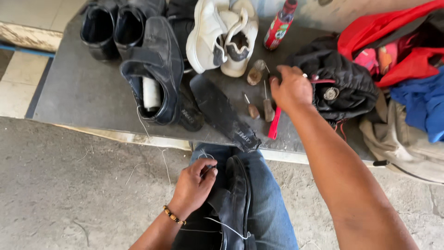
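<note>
A shoe is held on the lap while something is reached for on the bench.

The black shoe (237,199) is pinned on the knee, long way pointing up at the bench, white thread (207,157) pinched by the left hand (194,185). Farther off, near the bench's front edge, the right hand (291,88) is closed beside the black bag (342,83), just above the small tools (261,109).

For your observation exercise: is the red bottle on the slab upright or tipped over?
Tipped over: the red bottle lies slanted on the slab beside the white shoes.
</note>
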